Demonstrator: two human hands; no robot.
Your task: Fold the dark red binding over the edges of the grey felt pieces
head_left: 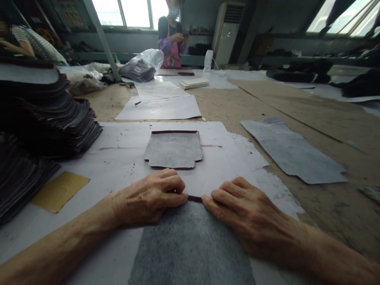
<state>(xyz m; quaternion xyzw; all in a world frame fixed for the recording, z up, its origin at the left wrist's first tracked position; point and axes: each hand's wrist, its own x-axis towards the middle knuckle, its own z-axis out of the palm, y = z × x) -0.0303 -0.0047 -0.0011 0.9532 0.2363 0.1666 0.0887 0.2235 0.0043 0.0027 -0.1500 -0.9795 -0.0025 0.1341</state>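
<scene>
In the head view, my left hand had its thumb and curled fingers pinching the dark red edge of a grey sheet; my right hand pinched the same edge farther along, a short stretch of red showing between my thumb tips; the sheet lay on white paper straight before me, its near end cut off by the bottom of the picture; just beyond my hands, on the same paper, was a grey piece with a dark red band along its far edge; to my right, on the brown table, lay a grey panel; on my left stood a tall dark stack and a lower stack, with a yellow card just beside the lower one; across the table a co-worker stood in a pink apron, both hands raised together.
</scene>
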